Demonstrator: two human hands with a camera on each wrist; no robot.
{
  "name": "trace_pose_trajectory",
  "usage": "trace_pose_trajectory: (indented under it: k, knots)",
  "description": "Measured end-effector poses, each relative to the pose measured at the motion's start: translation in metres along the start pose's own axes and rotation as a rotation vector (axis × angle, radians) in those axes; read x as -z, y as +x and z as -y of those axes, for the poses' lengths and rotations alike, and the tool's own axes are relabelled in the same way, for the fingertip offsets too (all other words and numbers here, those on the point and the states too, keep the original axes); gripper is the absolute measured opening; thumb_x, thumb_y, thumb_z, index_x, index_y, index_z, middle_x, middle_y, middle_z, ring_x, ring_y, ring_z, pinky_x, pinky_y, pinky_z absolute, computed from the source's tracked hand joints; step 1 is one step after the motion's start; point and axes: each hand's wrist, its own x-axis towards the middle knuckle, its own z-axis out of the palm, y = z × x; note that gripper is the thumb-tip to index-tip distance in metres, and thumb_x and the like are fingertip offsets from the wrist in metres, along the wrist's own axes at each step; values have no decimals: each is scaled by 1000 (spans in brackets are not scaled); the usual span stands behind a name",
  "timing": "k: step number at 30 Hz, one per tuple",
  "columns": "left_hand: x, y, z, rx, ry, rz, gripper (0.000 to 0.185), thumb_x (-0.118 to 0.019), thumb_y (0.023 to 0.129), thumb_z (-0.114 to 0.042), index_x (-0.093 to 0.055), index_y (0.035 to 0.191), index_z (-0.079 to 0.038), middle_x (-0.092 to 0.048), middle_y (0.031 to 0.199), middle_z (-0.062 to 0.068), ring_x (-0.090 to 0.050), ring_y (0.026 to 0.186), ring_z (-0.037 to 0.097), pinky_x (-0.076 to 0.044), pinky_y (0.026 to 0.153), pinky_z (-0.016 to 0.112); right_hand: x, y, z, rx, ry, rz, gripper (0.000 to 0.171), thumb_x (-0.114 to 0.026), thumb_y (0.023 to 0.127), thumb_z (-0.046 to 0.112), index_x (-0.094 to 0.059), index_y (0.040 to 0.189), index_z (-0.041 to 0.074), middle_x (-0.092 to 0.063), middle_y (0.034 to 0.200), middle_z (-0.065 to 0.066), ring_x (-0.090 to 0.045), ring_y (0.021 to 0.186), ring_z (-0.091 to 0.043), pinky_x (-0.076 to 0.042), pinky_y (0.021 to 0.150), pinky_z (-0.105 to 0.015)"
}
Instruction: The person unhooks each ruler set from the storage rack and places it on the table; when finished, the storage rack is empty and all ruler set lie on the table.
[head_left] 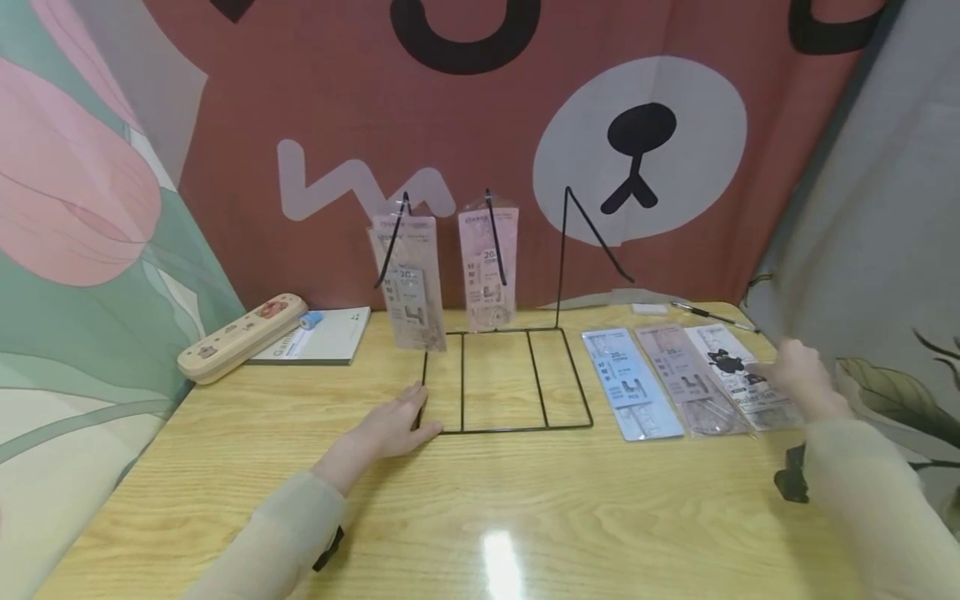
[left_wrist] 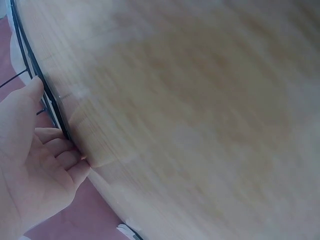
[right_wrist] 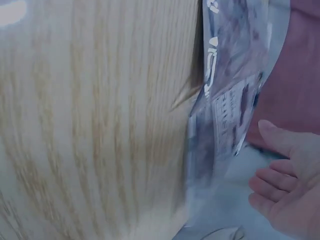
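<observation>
Fingers of your left hand (head_left: 393, 427) lie flat, steadying the wire rack (head_left: 502, 379), while your right hand (head_left: 798, 375) rests loosely on the card packs (head_left: 738, 379).

We see two packets (head_left: 411, 279) hanging on one black wire rack (head_left: 510, 379), and three more packets (head_left: 632, 382) lying flat on the one wooden table (head_left: 465, 517). We also count one pencil case (head_left: 242, 336), one notebook (head_left: 330, 333), one pen (head_left: 708, 315) and two hands (head_left: 393, 427).
</observation>
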Motion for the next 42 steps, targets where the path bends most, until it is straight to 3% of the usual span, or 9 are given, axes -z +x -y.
trace_pose_trajectory:
  k: [5, 10, 14, 17, 21, 29, 35, 42]
  knots:
    - [0, -1, 0, 1, 1, 0, 73, -50, 96, -43, -29, 144, 7, -23, 153, 25, -25, 141, 36, -27, 115, 50, -6, -2, 25, 151, 9, 25, 83, -65, 86, 32, -25, 133, -24, -31, 126, -50, -33, 113, -65, -33, 95, -70]
    - [0, -1, 0, 4, -1, 8, 73, -49, 96, -43, -28, 144, 7, -21, 153, 24, -24, 142, 36, -25, 115, 50, -14, -11, 60, 324, 64, 36, 87, -62, 90, 30, -14, 137, -24, -24, 132, -51, -26, 121, -64, -26, 102, -69]
    - [0, -1, 1, 7, -4, 13, 73, -49, 96, -43, -27, 144, 7, -20, 153, 24, -23, 142, 36, -25, 116, 50, -21, -23, 89, 402, 132, 55, 87, -61, 91, 29, -9, 141, -21, -20, 139, -47, -22, 128, -61, -22, 105, -68]
    - [0, -1, 1, 6, -4, 9, 73, -49, 96, -43, -28, 144, 7, -21, 153, 25, -24, 142, 36, -26, 115, 50, -26, -31, 110, 430, 190, 92, 89, -61, 91, 33, -9, 144, -15, -15, 145, -42, -16, 133, -57, -17, 109, -67]
    - [0, -1, 2, 3, 1, 7, 73, -49, 96, -43, -28, 144, 7, -21, 153, 24, -24, 142, 36, -26, 115, 51, -35, -43, 134, 470, 185, 123, 90, -62, 90, 39, -13, 145, -13, -14, 148, -38, -15, 136, -54, -17, 111, -65]
    - [-1, 0, 3, 3, 9, 7, 73, -49, 96, -45, -28, 144, 6, -21, 153, 24, -24, 142, 36, -27, 115, 51, -63, -65, 174, 560, 195, 211, 83, -61, 91, 32, -17, 141, -18, -19, 147, -39, -20, 135, -53, -19, 112, -61]
    - [-2, 1, 2, 8, 7, 11, 73, -48, 96, -45, -28, 144, 6, -21, 154, 24, -24, 142, 36, -27, 114, 52, -79, -72, 189, 609, 173, 246, 83, -59, 92, 34, -17, 140, -20, -19, 146, -39, -20, 136, -53, -18, 114, -59]
    - [0, 0, 1, 9, 4, 2, 72, -49, 96, -44, -29, 144, 6, -22, 153, 24, -25, 142, 36, -27, 115, 51, -94, -72, 196, 603, 136, 270, 85, -61, 91, 35, -19, 140, -20, -22, 145, -40, -23, 136, -52, -21, 113, -58]
